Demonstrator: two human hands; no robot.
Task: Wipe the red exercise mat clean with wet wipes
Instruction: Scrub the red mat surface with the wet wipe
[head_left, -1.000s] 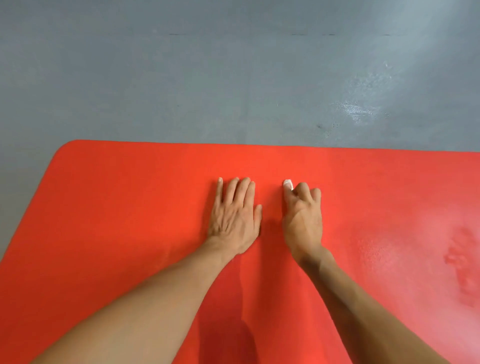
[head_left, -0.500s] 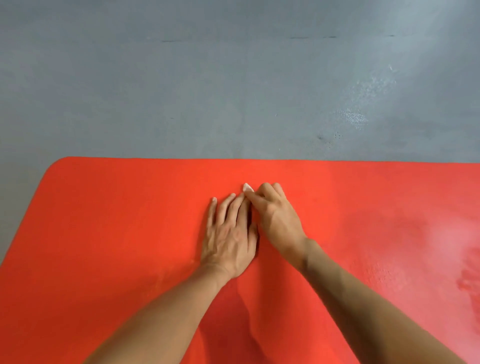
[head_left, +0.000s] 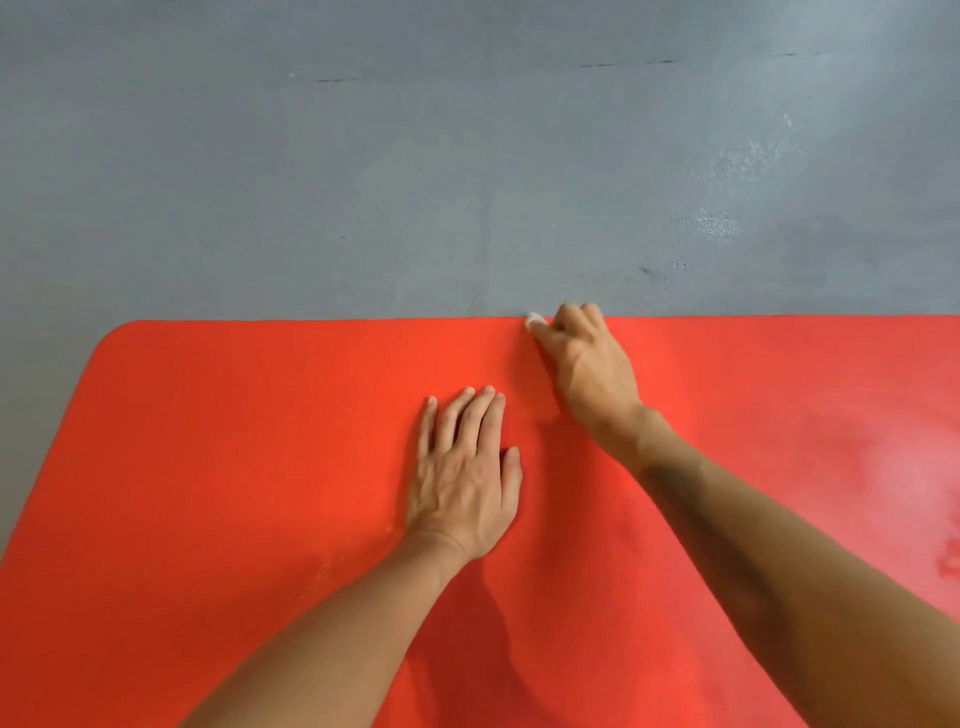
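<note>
- Head view, item one: red exercise mat (head_left: 260, 467). I log it lying flat on a grey floor (head_left: 363, 182), filling the lower half of my frame; its far edge runs straight across the middle and its far left corner is rounded.
- Item two: left hand (head_left: 465, 483). Palm down, fingers straight and close together, thumb alongside; I read it as resting flat on the mat near the centre, holding nothing.
- Item three: right hand (head_left: 587, 364). Fingers curled, knuckles up, reaching to the mat's far edge, ahead of and to the right of the left hand; the two hands are apart.
- Item four: wet wipe (head_left: 534, 319). I can see only a small white scrap of it poking out at the left side of the right hand's curled fingers, gripped there and sitting right at the far edge of the mat. How much of it is bunched under the hand I cannot tell.
- Item five: both forearms, bare, entering from the bottom of the frame, the right one in shadow.
- Item six: surface condition. A paler, smeared patch with darker red blotches (head_left: 893, 493) shows on the mat at my far right; faint pale specks lie near the left wrist.
- Item seven: floor condition. A shiny, speckled patch (head_left: 706, 223) beyond the mat at upper right, with a few dark flecks just below it.
</note>
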